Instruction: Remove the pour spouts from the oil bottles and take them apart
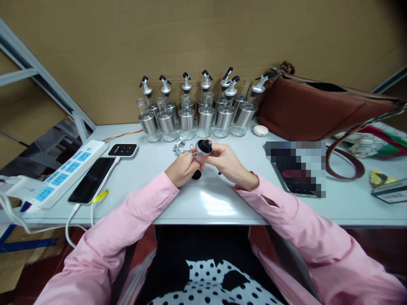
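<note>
Between my two hands, over the middle of the table, is a silver pourer spout [204,146] with a black ribbed stopper turned up toward me. My left hand [183,168] is closed on its silver part from the left. The fingers of my right hand [226,162] pinch it from the right, near the stopper. Small loose silver parts [181,146] lie on the table just beyond my left hand. A round black piece [196,174] shows below my hands, and a tiny black bit lies under my right palm.
Behind my hands stand several glass bottles [186,119] with steel sleeves, some topped with silver pourers. A brown handbag [299,108] and a white oval case [260,130] are at the right, near a tablet [299,178]. A power strip [68,171] and a phone [92,180] lie left.
</note>
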`<state>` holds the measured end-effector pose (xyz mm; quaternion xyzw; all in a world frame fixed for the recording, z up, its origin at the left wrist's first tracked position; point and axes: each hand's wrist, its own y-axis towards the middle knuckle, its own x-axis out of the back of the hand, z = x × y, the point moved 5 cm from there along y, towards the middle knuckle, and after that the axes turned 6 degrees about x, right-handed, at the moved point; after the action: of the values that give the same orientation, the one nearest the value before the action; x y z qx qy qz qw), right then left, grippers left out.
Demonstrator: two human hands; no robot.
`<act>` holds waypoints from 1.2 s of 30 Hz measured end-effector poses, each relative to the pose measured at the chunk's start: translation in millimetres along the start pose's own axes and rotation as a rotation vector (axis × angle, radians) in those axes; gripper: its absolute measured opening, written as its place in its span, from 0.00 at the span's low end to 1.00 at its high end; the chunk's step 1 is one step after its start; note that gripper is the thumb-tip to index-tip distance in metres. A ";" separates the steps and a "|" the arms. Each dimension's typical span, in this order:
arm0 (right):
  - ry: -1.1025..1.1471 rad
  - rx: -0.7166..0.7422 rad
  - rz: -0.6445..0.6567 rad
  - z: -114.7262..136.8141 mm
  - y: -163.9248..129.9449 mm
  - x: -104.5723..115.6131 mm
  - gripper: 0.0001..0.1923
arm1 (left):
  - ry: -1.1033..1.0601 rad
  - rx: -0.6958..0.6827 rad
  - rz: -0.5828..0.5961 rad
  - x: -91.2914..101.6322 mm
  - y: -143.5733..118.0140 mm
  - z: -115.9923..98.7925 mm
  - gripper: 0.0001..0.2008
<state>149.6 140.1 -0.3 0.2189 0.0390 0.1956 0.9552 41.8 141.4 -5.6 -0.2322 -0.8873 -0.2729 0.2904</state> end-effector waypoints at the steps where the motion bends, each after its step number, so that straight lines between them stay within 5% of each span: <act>1: -0.006 0.013 -0.007 1.4 0.5 -0.3 0.12 | 0.019 -0.006 -0.005 0.9 -0.1 -0.6 0.16; 4: -0.034 0.059 -0.058 4.3 1.9 3.1 0.13 | 0.102 -0.022 -0.075 6.7 -0.4 -1.6 0.12; 7: -0.082 0.073 -0.112 4.2 2.7 9.2 0.14 | 0.160 -0.075 -0.277 18.2 -2.1 -1.4 0.04; 11: -0.196 0.035 -0.044 2.9 2.4 9.0 0.19 | 0.275 -0.267 -0.463 26.8 -6.3 -8.8 0.15; 15: -0.282 0.036 0.002 2.9 1.4 7.3 0.23 | 0.449 -0.356 -0.329 19.5 -4.3 -16.7 0.18; 20: -0.345 0.041 0.020 -2.0 1.4 7.8 0.24 | 0.404 -0.320 -0.264 16.9 -2.2 -11.2 0.11; 36: -0.659 0.150 -0.032 5.3 1.6 5.6 0.23 | 0.078 0.041 -0.239 11.5 1.9 -1.4 0.08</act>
<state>155.0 141.5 5.2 0.3393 -0.2543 0.0959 0.9006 35.1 144.9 3.4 -0.1080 -0.9022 -0.2961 0.2945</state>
